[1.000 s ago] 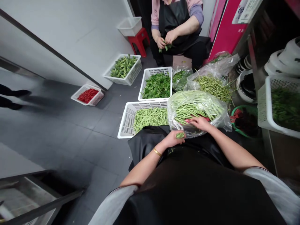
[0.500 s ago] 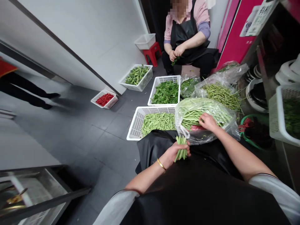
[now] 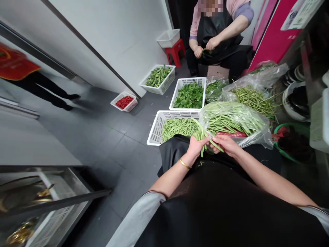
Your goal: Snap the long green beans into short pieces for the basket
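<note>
Holds a bunch of beans in the left hand, with fingers curled closed round it. Pinches a single bean in the right hand, with thumb and fingers drawn narrow on it, just beside the left thumb; cannot tell how the hidden fingertips lie. Has both hands close together above the lap of a black apron, and wears a gold bracelet on the left wrist.

Has a white basket just beyond the lap, leftward, with short beans heaped inside. Has a clear bag of long beans at its right end, just beyond the right hand; cannot tell whether touching the basket or overhanging it. Has a leaf basket behind the beans, and a green tub right of the bag. Faces a seated co-worker beyond, with green stems between the hands, near a red stool.
</note>
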Motion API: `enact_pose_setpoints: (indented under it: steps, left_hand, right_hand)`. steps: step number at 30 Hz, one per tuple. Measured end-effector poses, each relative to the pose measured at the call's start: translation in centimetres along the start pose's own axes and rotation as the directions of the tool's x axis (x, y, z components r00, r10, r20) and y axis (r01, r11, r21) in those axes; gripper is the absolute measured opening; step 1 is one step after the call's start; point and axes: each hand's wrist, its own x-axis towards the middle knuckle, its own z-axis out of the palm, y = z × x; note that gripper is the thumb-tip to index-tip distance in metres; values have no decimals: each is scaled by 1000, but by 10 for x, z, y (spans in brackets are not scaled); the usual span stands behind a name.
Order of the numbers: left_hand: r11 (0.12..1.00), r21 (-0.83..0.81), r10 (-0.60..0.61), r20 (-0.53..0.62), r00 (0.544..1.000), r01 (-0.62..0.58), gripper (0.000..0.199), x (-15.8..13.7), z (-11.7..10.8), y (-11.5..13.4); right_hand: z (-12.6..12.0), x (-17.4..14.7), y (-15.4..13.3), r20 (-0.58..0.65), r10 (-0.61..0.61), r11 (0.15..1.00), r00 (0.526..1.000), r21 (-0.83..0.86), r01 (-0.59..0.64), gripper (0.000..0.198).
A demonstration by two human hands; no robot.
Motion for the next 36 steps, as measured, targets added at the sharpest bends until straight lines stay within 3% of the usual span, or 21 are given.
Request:
enact_pose_setpoints:
  steps: [2, 4, 6, 9, 13, 15, 19, 21, 23, 25, 27, 28, 29, 30, 32, 34, 36]
  left_hand:
    - [998, -63, 13, -71, 997, -18, 33, 1, -10, 7]
    - [992, -129, 5, -100, 995, -18, 31, 3, -20, 14]
    - [984, -180, -4, -95, 995, -14, 30, 6, -27, 20]
    - [974, -226, -18, -107, 994, -7, 29, 9, -27, 23]
    - [958, -283, -36, -253, 967, -38, 32, 1, -17, 14]
    - [938, -344, -66, -304, 950, -45, 34, 0, -12, 3]
    - [906, -421, -170, -278, 946, 39, 37, 12, -12, -19]
    - [887, -446, -237, -211, 948, 123, 37, 12, -9, -25]
    - [864, -440, -305, -73, 950, 244, 37, 5, -2, -27]
    - [851, -394, -348, 68, 935, 346, 36, -5, 4, -24]
    - [869, -343, -327, 142, 934, 356, 36, -12, 5, -16]
    - [879, -322, -307, 180, 935, 351, 38, -13, 4, -10]
    - [884, -314, -275, 249, 929, 346, 39, -13, 2, -4]
    - [879, -310, -254, 341, 905, 363, 40, -13, -1, 2]
    - [881, -243, -253, 483, 838, 406, 38, -13, -6, 12]
    - [890, -142, -292, 554, 779, 434, 34, -15, -7, 16]
    - [899, -60, -330, 559, 760, 434, 31, -20, -4, 12]
  right_hand:
    - [-8, -6, -6, 7, -122, 948, 992, -296, 119, 36]
    - [-16, -15, -9, 12, -287, 779, 958, -579, 241, 32]
    - [-19, -22, -9, 14, -417, 609, 909, -738, 291, 28]
    - [-12, -25, -9, 31, -495, 500, 868, -807, 314, 29]
    - [-2, -29, -4, 71, -513, 439, 855, -834, 333, 29]
    - [-6, -29, 3, 84, -576, 399, 813, -839, 370, 24]
    - [-25, -21, 12, 95, -716, 291, 691, -860, 420, 16]
    - [-24, -28, 9, 76, -720, 316, 689, -849, 423, 17]
    - [-14, -43, 3, 69, -656, 415, 752, -799, 435, 23]
    - [0, -52, 0, 82, -544, 574, 835, -690, 442, 33]
    - [4, -49, 3, 67, -431, 740, 900, -544, 395, 34]
    - [-1, -44, 7, 27, -380, 823, 925, -447, 351, 32]
    - [-10, -38, 12, -100, -359, 887, 928, -346, 306, 30]
    - [-21, -34, 17, -197, -315, 924, 928, -287, 253, 30]
    - [-41, -31, 25, -234, -232, 930, 944, -337, 145, 31]
    - [-48, -33, 23, -141, -182, 927, 973, -354, 122, 50]
    - [-39, -35, 12, -17, -198, 956, 980, -223, 189, 58]
